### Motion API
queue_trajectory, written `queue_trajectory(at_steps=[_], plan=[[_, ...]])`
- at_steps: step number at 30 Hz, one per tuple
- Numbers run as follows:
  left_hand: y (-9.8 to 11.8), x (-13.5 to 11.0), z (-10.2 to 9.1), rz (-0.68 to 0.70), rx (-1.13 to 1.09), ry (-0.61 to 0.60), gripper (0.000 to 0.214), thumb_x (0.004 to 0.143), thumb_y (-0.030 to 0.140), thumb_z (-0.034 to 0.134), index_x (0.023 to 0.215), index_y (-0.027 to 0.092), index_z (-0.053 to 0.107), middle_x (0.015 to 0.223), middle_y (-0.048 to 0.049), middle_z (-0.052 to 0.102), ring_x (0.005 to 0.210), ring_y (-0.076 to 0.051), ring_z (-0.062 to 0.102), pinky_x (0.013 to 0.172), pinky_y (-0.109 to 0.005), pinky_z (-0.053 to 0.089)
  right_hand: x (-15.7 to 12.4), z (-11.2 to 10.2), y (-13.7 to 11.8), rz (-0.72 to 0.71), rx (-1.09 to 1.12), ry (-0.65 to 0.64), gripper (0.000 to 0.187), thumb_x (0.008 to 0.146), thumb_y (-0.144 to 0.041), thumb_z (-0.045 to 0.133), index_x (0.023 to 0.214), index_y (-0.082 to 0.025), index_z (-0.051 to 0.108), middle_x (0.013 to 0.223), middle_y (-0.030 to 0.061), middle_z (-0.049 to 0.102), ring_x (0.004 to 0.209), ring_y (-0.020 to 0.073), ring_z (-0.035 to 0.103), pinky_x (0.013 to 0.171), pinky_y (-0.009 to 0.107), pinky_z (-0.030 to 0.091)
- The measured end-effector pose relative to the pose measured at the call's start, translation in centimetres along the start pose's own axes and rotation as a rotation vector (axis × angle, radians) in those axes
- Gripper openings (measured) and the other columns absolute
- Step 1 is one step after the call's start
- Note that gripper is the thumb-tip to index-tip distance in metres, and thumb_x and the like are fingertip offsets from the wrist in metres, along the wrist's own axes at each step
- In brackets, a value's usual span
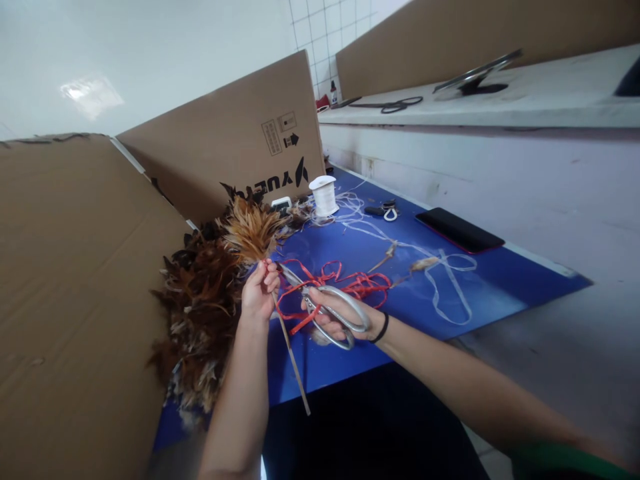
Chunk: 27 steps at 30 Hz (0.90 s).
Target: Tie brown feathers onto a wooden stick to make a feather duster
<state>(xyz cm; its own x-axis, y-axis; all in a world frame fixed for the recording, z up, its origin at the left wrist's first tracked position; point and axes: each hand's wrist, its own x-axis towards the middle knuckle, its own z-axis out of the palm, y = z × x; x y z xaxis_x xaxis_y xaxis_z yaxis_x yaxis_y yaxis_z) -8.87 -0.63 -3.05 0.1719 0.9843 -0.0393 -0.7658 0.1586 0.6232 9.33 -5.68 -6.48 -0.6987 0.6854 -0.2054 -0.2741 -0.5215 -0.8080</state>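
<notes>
Head view, looking down at a blue mat [490,293] that covers the bench: the left hand [259,293] is closed in a fist around the neck of a feather bunch [250,230], whose tan and brown plumes fan upward from the fingers, while its thin stick [293,363] slants down past the mat's near edge. The right hand [340,320] grips a large pair of metal scissors [320,308], fingers through the handle loops, with the blades pointing at the left hand's fingertips; whether the blades are parted I cannot tell. A tangle of red cord [357,283] lies on the mat just behind both hands, one strand running up to the left fist. Dark loose feathers [200,313] are heaped along the mat's left edge against a cardboard box [75,300]. Near the far edge stands a white spool [324,195], its thread [450,280] trailing in loops across the mat. A black phone [459,230] lies at the right edge. On the raised ledge [550,100] behind lies a second pair of shears [397,105].
</notes>
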Motion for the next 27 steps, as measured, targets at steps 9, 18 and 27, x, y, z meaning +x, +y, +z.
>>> queue_trajectory(at_steps=[9,18,27], plan=[[0.0,0.2,-0.4,0.009,-0.056,0.009,0.022,0.092,0.013,0.036,0.082,0.006,0.055,0.066,0.0004,0.043,0.043,0.001,0.035,0.037,-0.009,0.027,-0.9,-1.9,-2.0,0.081,-0.064,0.034,0.043,0.081,-0.060,0.047,0.092,-0.018,0.050,0.052,-0.0074,0.042,0.033,0.0016,0.033,0.029,0.012,0.029],[-0.1,0.2,-0.4,-0.014,-0.044,0.016,0.026,0.092,0.013,0.035,0.080,0.006,0.056,0.065,-0.0008,0.045,0.044,0.000,0.036,0.037,-0.009,0.028,-1.2,-4.4,-5.2,-0.067,-0.977,0.398,0.052,0.069,-0.068,0.054,0.088,-0.020,0.056,0.064,0.0012,0.056,0.051,0.0121,0.052,0.047,0.023,0.039],[-0.9,0.2,-0.3,-0.033,0.017,0.031,0.023,0.089,0.013,0.040,0.078,0.007,0.059,0.069,-0.0055,0.052,0.047,-0.002,0.038,0.037,-0.010,0.031,-0.7,-10.6,-7.9,0.114,-1.926,0.739,0.052,0.074,-0.052,0.051,0.110,-0.014,0.057,0.096,0.0174,0.066,0.091,0.0316,0.062,0.071,0.036,0.043]])
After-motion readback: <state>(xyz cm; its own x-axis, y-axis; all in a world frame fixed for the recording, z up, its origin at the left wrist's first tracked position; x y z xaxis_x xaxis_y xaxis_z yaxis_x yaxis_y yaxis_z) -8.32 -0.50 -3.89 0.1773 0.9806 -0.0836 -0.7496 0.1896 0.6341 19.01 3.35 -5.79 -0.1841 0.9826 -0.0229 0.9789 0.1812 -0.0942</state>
